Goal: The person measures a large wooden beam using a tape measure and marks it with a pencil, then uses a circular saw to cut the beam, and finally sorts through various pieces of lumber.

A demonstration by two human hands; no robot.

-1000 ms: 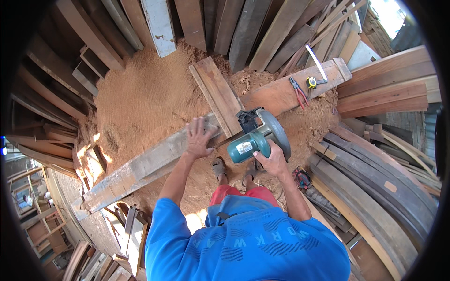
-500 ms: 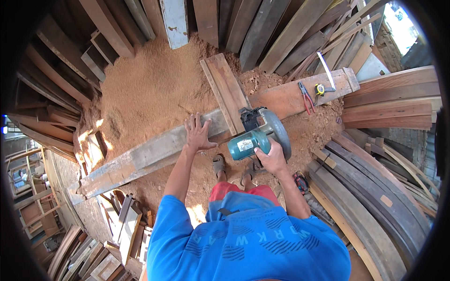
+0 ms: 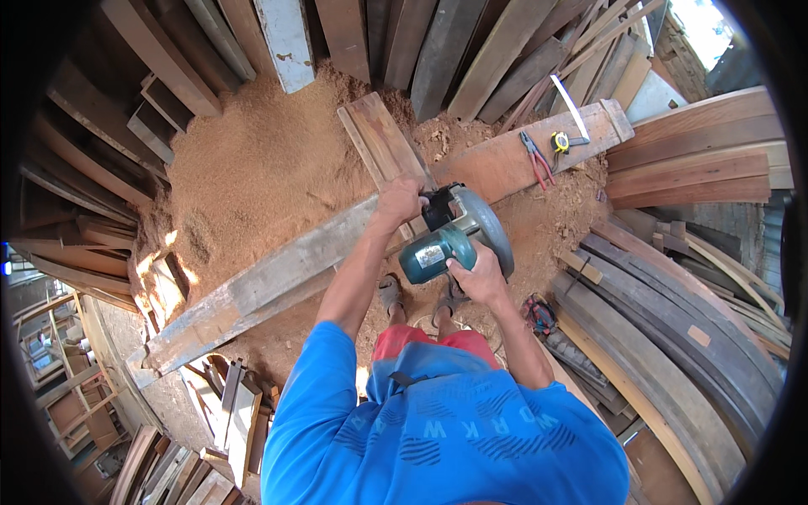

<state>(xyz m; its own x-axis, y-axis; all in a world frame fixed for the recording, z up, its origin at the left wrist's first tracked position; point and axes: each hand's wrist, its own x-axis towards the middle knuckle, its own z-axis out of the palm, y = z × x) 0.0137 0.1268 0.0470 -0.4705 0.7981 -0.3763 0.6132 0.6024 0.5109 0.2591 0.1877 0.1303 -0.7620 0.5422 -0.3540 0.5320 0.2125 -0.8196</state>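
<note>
My right hand (image 3: 480,273) is wrapped round the rear handle of a green circular saw (image 3: 433,255), whose grey guard curves along its right side. The saw sits at the near end of a short reddish-brown wooden board (image 3: 376,135). This board lies crosswise over a long, weathered plank (image 3: 278,273). My left hand (image 3: 401,199) is closed over the short board, just ahead of the saw's front, with the thumb side toward the saw. Its outer fingers are partly hidden. The blade cannot be seen.
Red-handled pliers (image 3: 537,158) and a yellow tape measure (image 3: 560,142) with its blade out lie on the plank's right part. Sawdust (image 3: 252,168) is heaped beyond the plank. Timber leans at the back, and more boards (image 3: 656,353) are stacked at the right.
My left hand has moved from lying spread on the long plank, right and away from me, to the short board beside the saw. My right hand still holds the saw. The view has shifted slightly.
</note>
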